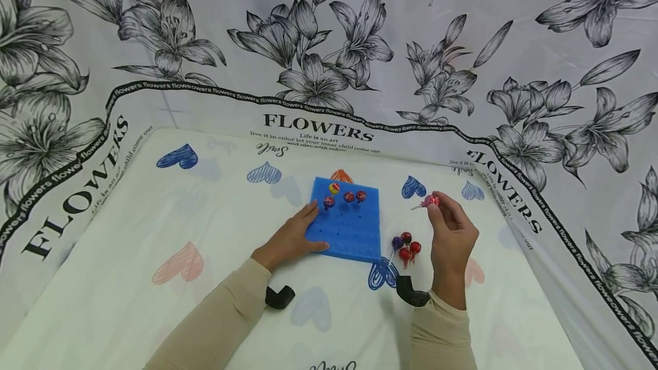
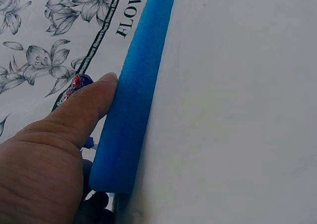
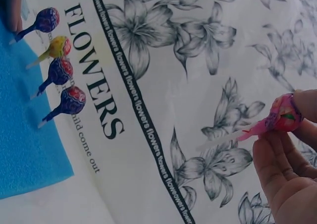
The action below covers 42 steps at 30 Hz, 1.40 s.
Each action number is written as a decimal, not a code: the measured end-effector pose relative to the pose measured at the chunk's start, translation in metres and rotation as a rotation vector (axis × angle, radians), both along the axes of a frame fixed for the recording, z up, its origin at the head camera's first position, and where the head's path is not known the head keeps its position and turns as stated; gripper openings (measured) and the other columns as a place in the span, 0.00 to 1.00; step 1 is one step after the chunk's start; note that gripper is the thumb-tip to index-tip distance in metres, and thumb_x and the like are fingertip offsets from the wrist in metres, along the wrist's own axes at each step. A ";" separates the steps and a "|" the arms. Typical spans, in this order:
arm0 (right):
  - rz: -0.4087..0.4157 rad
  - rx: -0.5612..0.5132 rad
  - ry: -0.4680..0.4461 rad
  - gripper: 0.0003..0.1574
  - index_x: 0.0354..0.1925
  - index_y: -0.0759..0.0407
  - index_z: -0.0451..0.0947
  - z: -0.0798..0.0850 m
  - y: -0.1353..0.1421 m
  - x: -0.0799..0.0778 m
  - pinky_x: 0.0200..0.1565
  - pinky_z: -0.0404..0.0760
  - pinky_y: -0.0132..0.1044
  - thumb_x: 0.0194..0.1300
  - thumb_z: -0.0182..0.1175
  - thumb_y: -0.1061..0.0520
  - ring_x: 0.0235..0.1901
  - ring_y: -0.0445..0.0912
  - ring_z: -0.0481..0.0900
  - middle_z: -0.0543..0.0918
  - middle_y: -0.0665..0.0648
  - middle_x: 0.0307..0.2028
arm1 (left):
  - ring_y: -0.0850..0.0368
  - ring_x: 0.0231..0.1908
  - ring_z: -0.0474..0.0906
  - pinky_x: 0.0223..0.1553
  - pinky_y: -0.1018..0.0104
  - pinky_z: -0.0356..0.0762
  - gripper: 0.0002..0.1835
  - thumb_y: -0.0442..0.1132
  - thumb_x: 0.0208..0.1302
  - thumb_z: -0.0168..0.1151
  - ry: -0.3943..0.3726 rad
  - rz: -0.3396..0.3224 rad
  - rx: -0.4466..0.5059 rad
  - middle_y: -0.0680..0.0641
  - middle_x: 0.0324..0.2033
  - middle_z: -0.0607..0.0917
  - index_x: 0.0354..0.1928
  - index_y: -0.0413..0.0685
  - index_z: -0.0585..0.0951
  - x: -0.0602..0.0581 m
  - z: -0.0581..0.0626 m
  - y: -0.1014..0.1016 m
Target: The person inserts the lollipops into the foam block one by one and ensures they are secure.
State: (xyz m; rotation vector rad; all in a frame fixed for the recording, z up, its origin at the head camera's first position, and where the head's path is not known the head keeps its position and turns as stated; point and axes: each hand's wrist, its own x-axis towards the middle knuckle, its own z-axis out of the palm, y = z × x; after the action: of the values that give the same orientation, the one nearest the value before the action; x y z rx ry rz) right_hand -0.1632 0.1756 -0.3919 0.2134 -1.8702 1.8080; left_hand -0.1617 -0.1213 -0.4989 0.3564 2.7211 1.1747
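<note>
A blue foam block point(image 1: 344, 227) with small holes lies on the table. Several wrapped lollipops stand in its far part, including a yellow one point(image 3: 60, 46) and a dark blue and red one point(image 3: 73, 101). My left hand point(image 1: 290, 236) rests against the block's left side, its extended thumb point(image 2: 94, 100) touching the near part of the edge. To the right of the block, my right hand point(image 1: 452, 230) pinches a pink-wrapped lollipop point(image 3: 285, 114) by its candy head between thumb and fingers. The lollipop's white stick points left, toward the block, and is free of it.
Several loose lollipops, among them a purple one point(image 1: 397, 243) and a red one point(image 1: 405, 254), lie together right of the block. The white tablecloth point(image 1: 216, 324) has printed hearts. Behind the table hangs a flower-printed curtain point(image 1: 205, 90). Black wrist devices point(image 1: 411, 293) sit below both hands.
</note>
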 end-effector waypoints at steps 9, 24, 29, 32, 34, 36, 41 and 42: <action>0.070 -0.013 0.071 0.20 0.56 0.67 0.76 0.006 -0.013 0.004 0.54 0.75 0.36 0.67 0.60 0.64 0.49 0.54 0.78 0.77 0.68 0.49 | 0.50 0.73 0.41 0.67 0.51 0.51 0.53 0.59 0.55 0.70 -0.002 -0.007 0.013 0.52 0.75 0.46 0.75 0.45 0.53 0.000 0.001 -0.001; 0.208 0.071 0.181 0.19 0.55 0.73 0.76 0.007 -0.049 0.002 0.51 0.78 0.36 0.65 0.56 0.74 0.46 0.52 0.80 0.79 0.67 0.45 | 0.52 0.73 0.41 0.68 0.52 0.50 0.53 0.59 0.55 0.69 0.001 -0.015 0.014 0.53 0.75 0.46 0.75 0.44 0.53 0.001 -0.002 -0.002; 0.268 0.104 0.209 0.18 0.54 0.75 0.75 -0.004 -0.063 -0.004 0.49 0.78 0.36 0.65 0.55 0.75 0.46 0.52 0.80 0.79 0.68 0.44 | 0.51 0.73 0.41 0.68 0.51 0.51 0.53 0.59 0.55 0.69 0.014 -0.007 0.011 0.52 0.75 0.47 0.74 0.44 0.54 0.001 -0.002 -0.001; 0.288 0.128 0.216 0.19 0.54 0.76 0.75 -0.013 -0.070 -0.010 0.49 0.79 0.36 0.64 0.55 0.77 0.45 0.51 0.79 0.78 0.70 0.44 | 0.51 0.73 0.41 0.68 0.52 0.50 0.53 0.60 0.55 0.69 0.017 -0.001 0.004 0.52 0.75 0.47 0.75 0.44 0.54 0.000 -0.002 -0.001; 0.288 0.145 0.210 0.19 0.53 0.77 0.75 -0.020 -0.074 -0.013 0.50 0.78 0.36 0.63 0.54 0.78 0.45 0.51 0.79 0.78 0.70 0.44 | 0.51 0.73 0.41 0.68 0.52 0.50 0.53 0.59 0.55 0.69 0.014 -0.001 0.000 0.52 0.75 0.47 0.75 0.44 0.54 0.000 -0.001 0.000; 0.295 0.153 0.193 0.19 0.53 0.77 0.75 -0.024 -0.078 -0.014 0.51 0.78 0.37 0.62 0.54 0.79 0.45 0.51 0.79 0.78 0.71 0.44 | 0.51 0.73 0.41 0.68 0.52 0.50 0.53 0.59 0.55 0.69 0.011 0.000 -0.005 0.52 0.75 0.47 0.75 0.44 0.54 0.001 -0.001 0.000; 0.312 0.186 0.125 0.17 0.52 0.79 0.74 -0.028 -0.089 -0.012 0.52 0.77 0.38 0.64 0.56 0.76 0.45 0.54 0.79 0.77 0.74 0.44 | 0.51 0.73 0.41 0.67 0.52 0.51 0.53 0.60 0.54 0.69 0.006 0.007 -0.017 0.52 0.75 0.48 0.75 0.45 0.55 0.000 -0.001 0.000; 0.310 0.196 0.113 0.17 0.52 0.80 0.74 -0.029 -0.091 -0.012 0.51 0.78 0.39 0.64 0.56 0.75 0.45 0.55 0.79 0.78 0.74 0.44 | 0.51 0.73 0.41 0.67 0.52 0.51 0.53 0.60 0.54 0.69 0.005 0.008 -0.018 0.52 0.75 0.48 0.75 0.45 0.55 0.000 -0.001 0.000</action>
State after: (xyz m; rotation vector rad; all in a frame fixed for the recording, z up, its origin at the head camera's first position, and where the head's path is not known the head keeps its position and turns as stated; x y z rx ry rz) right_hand -0.1753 0.0850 -0.4209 0.6960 -2.0190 1.7598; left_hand -0.1615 -0.1216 -0.4997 0.3475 2.7381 1.1515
